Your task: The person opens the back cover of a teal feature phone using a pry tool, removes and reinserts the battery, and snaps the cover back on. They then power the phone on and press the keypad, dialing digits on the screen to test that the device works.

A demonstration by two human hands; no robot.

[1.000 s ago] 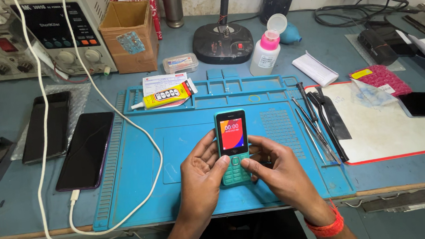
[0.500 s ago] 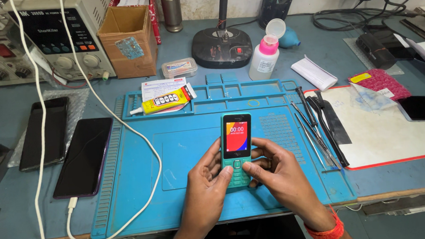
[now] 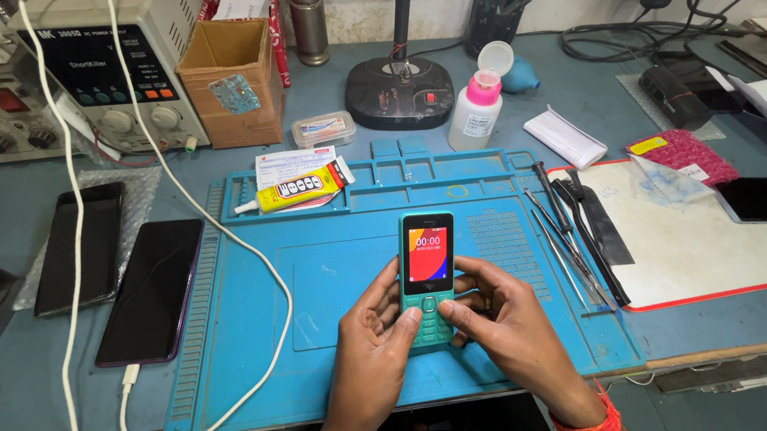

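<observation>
Raised slightly, teal phone near yellow glue tube

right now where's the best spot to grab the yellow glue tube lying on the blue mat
Take the yellow glue tube across its flat middle body, fingers coming down from above. It lies flat on the blue silicone work mat, thin nozzle pointing left, dark cap end right, so the wide middle is probably the steadiest hold.
</observation>
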